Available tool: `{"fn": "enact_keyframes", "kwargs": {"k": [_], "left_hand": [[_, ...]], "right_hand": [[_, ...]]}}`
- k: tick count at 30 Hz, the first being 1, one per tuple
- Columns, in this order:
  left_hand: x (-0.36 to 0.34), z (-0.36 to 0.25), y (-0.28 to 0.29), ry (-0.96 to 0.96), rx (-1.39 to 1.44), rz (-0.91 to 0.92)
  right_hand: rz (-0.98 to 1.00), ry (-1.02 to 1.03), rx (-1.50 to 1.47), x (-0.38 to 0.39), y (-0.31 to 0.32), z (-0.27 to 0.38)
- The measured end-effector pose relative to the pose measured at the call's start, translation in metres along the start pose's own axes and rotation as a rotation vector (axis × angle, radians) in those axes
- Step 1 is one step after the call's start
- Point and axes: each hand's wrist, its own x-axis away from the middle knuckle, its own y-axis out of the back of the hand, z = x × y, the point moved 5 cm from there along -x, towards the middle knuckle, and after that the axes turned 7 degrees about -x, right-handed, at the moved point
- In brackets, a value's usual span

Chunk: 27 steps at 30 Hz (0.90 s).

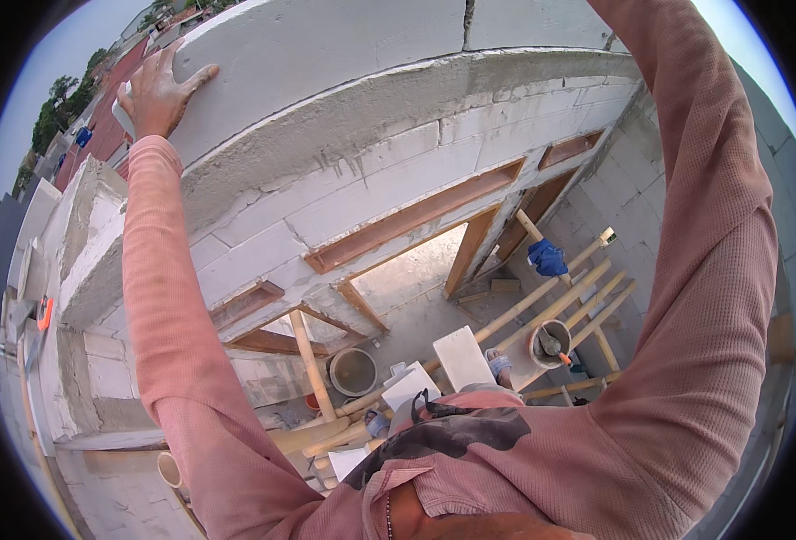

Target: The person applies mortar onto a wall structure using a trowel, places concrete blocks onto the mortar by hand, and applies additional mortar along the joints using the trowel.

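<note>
My left hand (157, 97) lies with fingers spread on the left end of a long light-grey building block (312, 58), which sits on top of a wall. Below the block runs a rough grey concrete band (326, 135), above courses of white blocks. Another block (542, 25) stands to its right, with a dark joint between them. My right arm (704, 180) is raised and passes out at the top edge, so my right hand is out of sight. Both arms wear faded pink sleeves.
Bamboo poles (551, 310) form a platform beneath me, with loose white blocks (463, 357) near my feet. A bucket (549, 342) holds mortar and an orange-handled trowel. Lower down are a round tub (353, 372), wooden frames (425, 216) and a blue cloth (548, 258) on a pole.
</note>
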Motion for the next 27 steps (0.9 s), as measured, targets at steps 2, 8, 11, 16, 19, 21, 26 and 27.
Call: {"fn": "enact_keyframes", "kwargs": {"k": [2, 8, 11, 16, 19, 21, 26, 27], "left_hand": [[-0.001, 0.002, -0.001, -0.016, -0.011, -0.015], [0.004, -0.004, 0.011, -0.027, -0.035, 0.05], [-0.011, 0.014, -0.016, -0.071, -0.03, 0.025], [-0.003, -0.02, 0.019, -0.006, 0.075, -0.049], [0.001, -0.013, 0.018, 0.026, 0.044, -0.056], [0.014, 0.017, 0.019, 0.03, -0.074, -0.015], [0.02, -0.028, 0.03, 0.17, -0.036, -0.027], [0.021, -0.023, 0.038, 0.203, -0.06, -0.038]], "right_hand": [[0.021, 0.023, 0.078, -0.007, -0.012, -0.006], [0.113, 0.17, 0.42, -0.028, -0.057, -0.024], [0.141, 0.377, 0.803, -0.034, -0.075, -0.036], [0.246, 0.1, 0.438, -0.047, -0.072, -0.075], [0.175, 0.355, 0.817, -0.073, -0.046, -0.056], [-0.089, -0.171, -0.363, -0.093, -0.006, 0.006], [-0.089, -0.091, -0.279, -0.049, 0.041, 0.019], [-0.09, -0.095, -0.286, -0.046, 0.05, 0.024]]}}
